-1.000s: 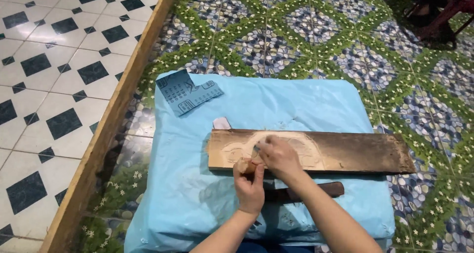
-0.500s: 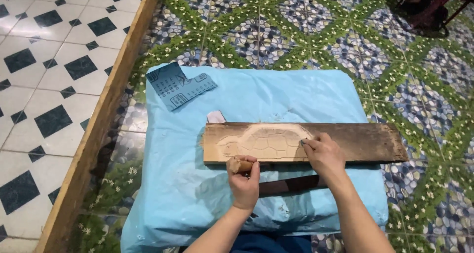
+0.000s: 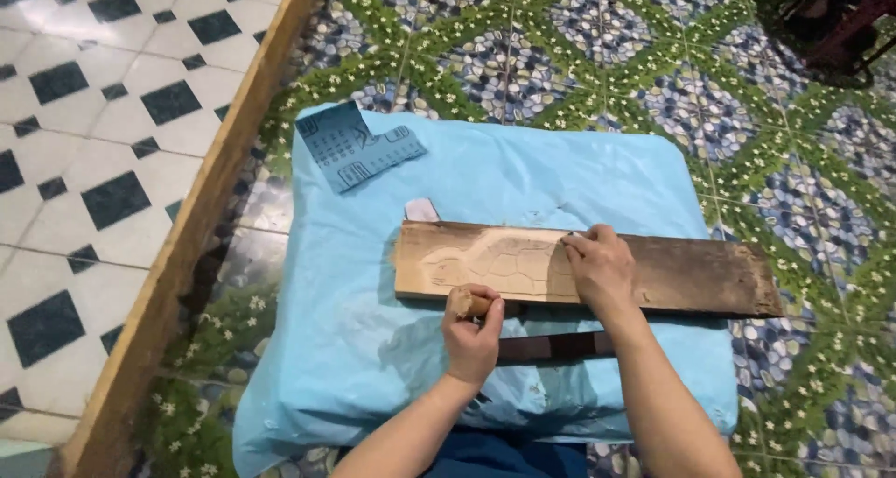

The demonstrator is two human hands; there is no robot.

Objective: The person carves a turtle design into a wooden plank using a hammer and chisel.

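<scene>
A long wooden board point(image 3: 691, 274) lies across a light blue sheet-covered cushion point(image 3: 523, 175). Its left half bears a pale carved outline like a turtle point(image 3: 509, 265). My right hand point(image 3: 600, 268) rests flat on the board, just right of the carving. At the board's near edge, my left hand point(image 3: 473, 333) is shut on a small tan piece point(image 3: 461, 301), possibly sandpaper or a block. A dark wooden stick point(image 3: 551, 347) lies on the sheet under my right forearm.
A dark blue sheet of sandpaper point(image 3: 355, 147) lies at the cushion's far left corner. A small white piece point(image 3: 422, 210) sits by the board's far left end. A wooden beam point(image 3: 201, 217) runs along the left. Patterned floor surrounds the cushion.
My right hand has slid along the board from the carving's left part to its right edge. My left hand has stayed at the near edge, holding the small piece.
</scene>
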